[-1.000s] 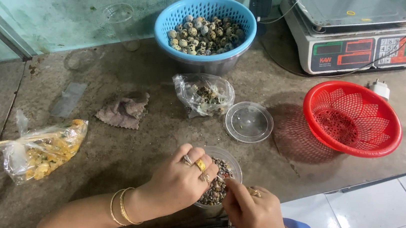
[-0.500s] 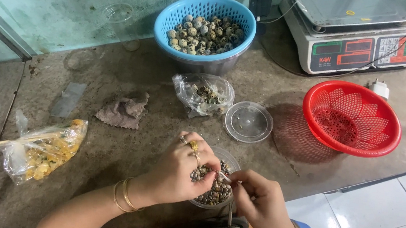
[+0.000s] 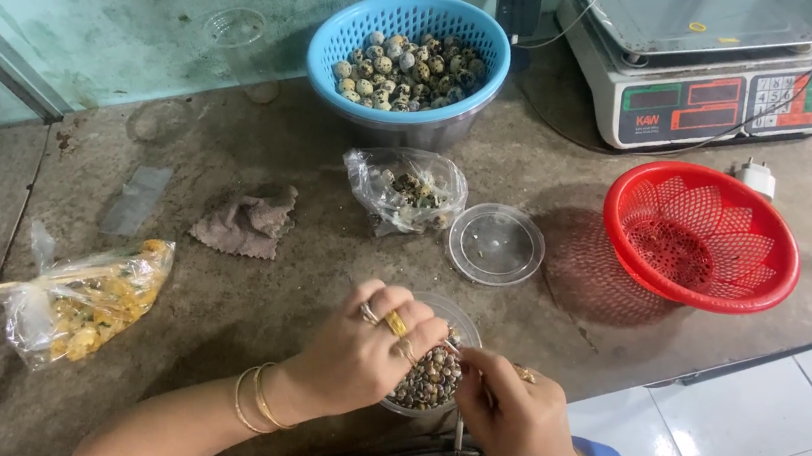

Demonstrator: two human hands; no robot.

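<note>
The left hand (image 3: 363,354) is curling over the near rim of a clear plastic cup (image 3: 452,315) standing at the front edge of the worn counter (image 3: 248,292); its ringed fingers are bent close together and appear to be pinching something small, though what they have hold of is hidden. The right hand (image 3: 516,421) is working just beside it, thumb and fingertips pressed together on a thin metal pick (image 3: 457,432) whose end is hanging below the hand. The cup is holding a heap of small speckled snails (image 3: 431,376), half covered by the left hand's knuckles. Lying behind the cup, just apart from it, is a round clear lid (image 3: 496,244), and touching the lid's left side is a crumpled clear bag of shells (image 3: 406,192). A blue basket (image 3: 331,34) of speckled quail eggs (image 3: 406,69) is sitting farther back near the wall, with a grey weighing scale (image 3: 714,74) to its right. A red basket (image 3: 702,237) is resting well right of the hands. To the left, a brownish rag (image 3: 246,223) and a clear bag of yellow food with wooden skewers (image 3: 82,300) are lying well apart from the cup.
</note>
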